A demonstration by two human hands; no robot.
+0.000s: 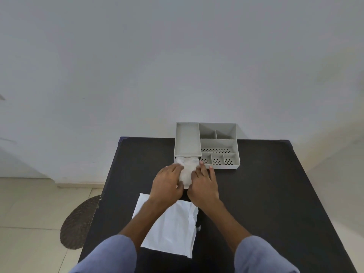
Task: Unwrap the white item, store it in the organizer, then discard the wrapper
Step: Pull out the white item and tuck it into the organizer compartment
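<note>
A soft, crumpled white item (pixel 187 170) lies in the pulled-out drawer at the front left of the grey organizer (pixel 218 143). My left hand (pixel 167 184) presses on its left side and my right hand (pixel 202 184) on its right side, fingers curled onto it. The drawer itself is mostly hidden under the item and my hands. A flat white wrapper (pixel 171 229) lies on the black table (pixel 266 194) between my forearms, near the front edge.
The organizer stands at the table's far edge against a grey wall and has several compartments, some with perforated floors. A round woven mat (pixel 78 223) lies on the tiled floor to the left of the table.
</note>
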